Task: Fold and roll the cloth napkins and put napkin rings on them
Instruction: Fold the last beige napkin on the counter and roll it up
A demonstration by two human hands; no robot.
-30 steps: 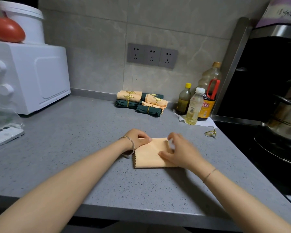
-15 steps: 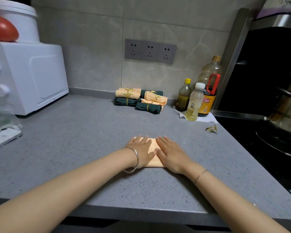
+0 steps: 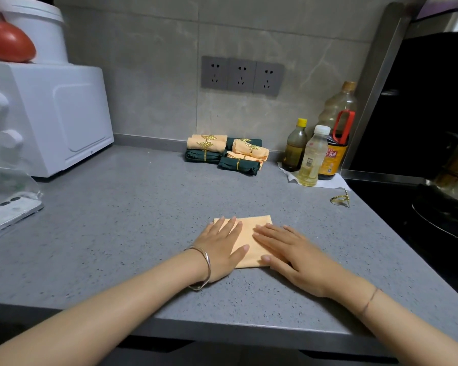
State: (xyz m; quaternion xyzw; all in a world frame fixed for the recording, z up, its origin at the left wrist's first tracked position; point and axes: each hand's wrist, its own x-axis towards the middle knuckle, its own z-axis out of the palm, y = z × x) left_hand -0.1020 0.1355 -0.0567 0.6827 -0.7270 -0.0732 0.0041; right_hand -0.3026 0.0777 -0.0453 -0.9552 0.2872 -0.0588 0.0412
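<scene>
An orange cloth napkin (image 3: pixel 251 233), folded into a narrow strip, lies flat on the grey counter (image 3: pixel 132 223) in front of me. My left hand (image 3: pixel 222 247) rests palm down on its left half, fingers spread. My right hand (image 3: pixel 288 249) lies flat on its right half, fingers pointing left. Neither hand grips anything. A loose gold napkin ring (image 3: pixel 341 199) sits on the counter to the right, apart from both hands. Several rolled orange and dark green napkins with gold rings (image 3: pixel 226 153) are stacked against the back wall.
A white oven (image 3: pixel 45 117) stands at the left with a phone (image 3: pixel 8 215) in front of it. Three bottles (image 3: pixel 315 154) stand at the back right on a white paper. A black stove with a pan (image 3: pixel 444 207) borders the counter on the right.
A second ago my fingers were pinching and folding the napkin. Both hands now lie flat, pressing it down, and they have slid slightly outward since half a second ago.
</scene>
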